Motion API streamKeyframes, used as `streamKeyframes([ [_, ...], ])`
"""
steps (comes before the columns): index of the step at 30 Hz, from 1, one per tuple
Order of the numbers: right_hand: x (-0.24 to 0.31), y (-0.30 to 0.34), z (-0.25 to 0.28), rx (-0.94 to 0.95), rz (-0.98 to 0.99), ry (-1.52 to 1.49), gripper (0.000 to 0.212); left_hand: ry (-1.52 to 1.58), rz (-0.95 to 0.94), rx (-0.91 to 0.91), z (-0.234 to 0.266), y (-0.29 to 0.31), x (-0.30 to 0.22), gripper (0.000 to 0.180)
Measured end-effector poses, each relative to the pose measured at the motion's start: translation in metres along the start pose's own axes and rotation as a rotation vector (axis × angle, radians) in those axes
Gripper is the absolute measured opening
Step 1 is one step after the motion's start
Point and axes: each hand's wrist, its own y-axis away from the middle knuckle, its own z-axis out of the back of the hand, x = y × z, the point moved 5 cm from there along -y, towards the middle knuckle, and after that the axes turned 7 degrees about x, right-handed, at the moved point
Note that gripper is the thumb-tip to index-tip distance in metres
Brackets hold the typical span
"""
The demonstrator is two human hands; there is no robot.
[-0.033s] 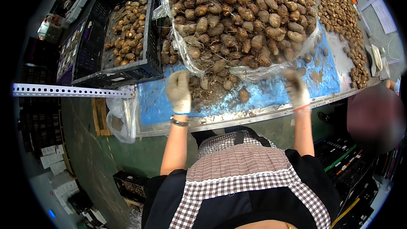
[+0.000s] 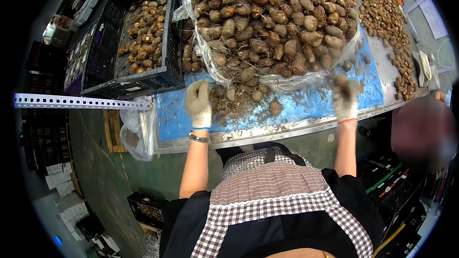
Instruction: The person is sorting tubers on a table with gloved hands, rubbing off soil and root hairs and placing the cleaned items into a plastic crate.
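Observation:
My left hand (image 2: pixel 198 101), in a dirty cream work glove, is over the blue sheet (image 2: pixel 173 114) at the left of a patch of loose soil and root scraps (image 2: pixel 234 107). Its fingers are curled in; whatever they may hold is hidden. My right hand (image 2: pixel 344 99), also gloved, hovers over the right part of the sheet, smeared by motion, with dark brown at its fingers that I cannot make out. Beyond both hands, a clear plastic bag (image 2: pixel 282 84) lies spread open under a big heap of hairy brown taro corms (image 2: pixel 272 28). One small corm (image 2: pixel 275 107) sits between my hands.
At the left stands a black crate (image 2: pixel 134 86) with cleaner corms (image 2: pixel 146 36) inside. More small corms (image 2: pixel 382 19) are spread over the right of the table. A perforated metal bar (image 2: pixel 81 102) juts out left. At the right edge another person (image 2: pixel 423 134) shows, blurred.
My right hand has moved a little to the right, and its fingers look darker and more blurred. My left hand has shifted slightly left. The heap looks the same.

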Motion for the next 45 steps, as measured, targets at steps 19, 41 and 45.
streamKeyframes([
  [19, -0.088, 0.021, -0.182, 0.330, -0.437, 0.636, 0.037, -0.320, -0.224, 0.315, -0.010, 0.011, -0.042, 0.040],
  [41, -0.073, 0.013, -0.274, 0.481, 0.423, 0.838, 0.037, 0.036, -0.489, 0.103, -0.011, 0.039, -0.112, 0.053],
  [45, -0.065, 0.010, -0.261, 0.313, 0.279, 0.758, 0.034, 0.120, -0.395, 0.123, -0.019, 0.037, -0.099, 0.053],
])
